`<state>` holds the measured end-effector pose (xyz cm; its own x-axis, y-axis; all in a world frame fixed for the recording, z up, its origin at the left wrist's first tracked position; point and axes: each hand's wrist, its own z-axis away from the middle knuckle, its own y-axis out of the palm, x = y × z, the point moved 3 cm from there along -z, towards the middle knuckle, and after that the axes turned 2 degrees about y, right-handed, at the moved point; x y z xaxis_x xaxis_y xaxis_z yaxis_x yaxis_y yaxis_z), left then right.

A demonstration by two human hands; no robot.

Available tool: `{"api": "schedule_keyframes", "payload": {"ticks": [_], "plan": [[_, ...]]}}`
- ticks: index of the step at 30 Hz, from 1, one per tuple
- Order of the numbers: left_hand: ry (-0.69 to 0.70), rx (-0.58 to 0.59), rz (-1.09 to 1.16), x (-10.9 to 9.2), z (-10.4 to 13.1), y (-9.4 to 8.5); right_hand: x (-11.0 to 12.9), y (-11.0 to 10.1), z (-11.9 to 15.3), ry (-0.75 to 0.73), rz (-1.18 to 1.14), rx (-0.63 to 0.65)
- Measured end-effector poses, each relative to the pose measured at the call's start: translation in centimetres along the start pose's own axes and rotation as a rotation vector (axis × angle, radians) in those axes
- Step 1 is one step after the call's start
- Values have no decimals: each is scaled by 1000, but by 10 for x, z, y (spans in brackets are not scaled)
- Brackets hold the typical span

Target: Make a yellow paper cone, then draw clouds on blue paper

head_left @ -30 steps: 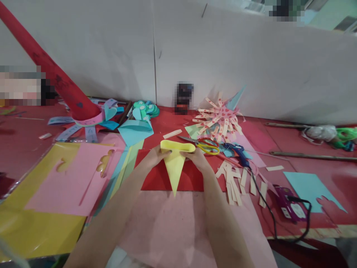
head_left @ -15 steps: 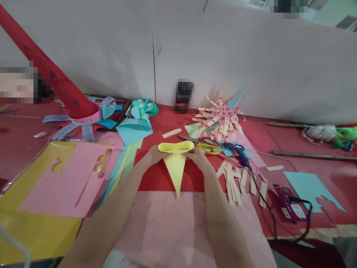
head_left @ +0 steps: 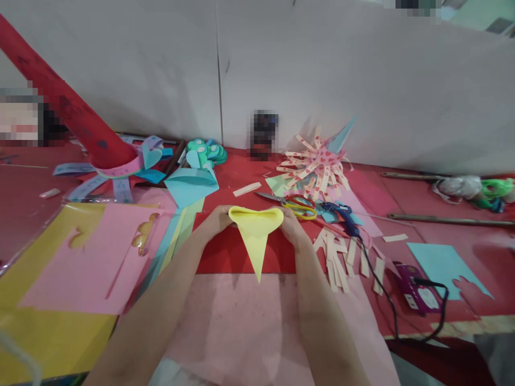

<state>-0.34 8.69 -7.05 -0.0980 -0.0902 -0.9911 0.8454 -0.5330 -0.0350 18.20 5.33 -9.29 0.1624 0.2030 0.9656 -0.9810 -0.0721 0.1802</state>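
The yellow paper cone (head_left: 255,236), at mid-frame, looks light and easily creased, best held by its rolled rim. The left hand (head_left: 221,219) and right hand (head_left: 288,221) grip its sides, fingertips largely hidden.

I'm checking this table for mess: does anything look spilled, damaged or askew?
Nothing looks spilled. The cream paper strips lie in a loose, crisscrossed jumble near the glue gun, and the yellow paper cone has a squashed, uneven mouth.
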Motion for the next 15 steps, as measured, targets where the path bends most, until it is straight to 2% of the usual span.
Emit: {"api": "schedule_keyframes", "payload": {"ticks": [8, 15], "plan": [[-119, -19, 117, 17, -4, -3, -2, 0, 1, 59, -47, -5], [-102, 10, 147, 11, -3, -3, 2, 1, 2, 25, -72, -15]]}}
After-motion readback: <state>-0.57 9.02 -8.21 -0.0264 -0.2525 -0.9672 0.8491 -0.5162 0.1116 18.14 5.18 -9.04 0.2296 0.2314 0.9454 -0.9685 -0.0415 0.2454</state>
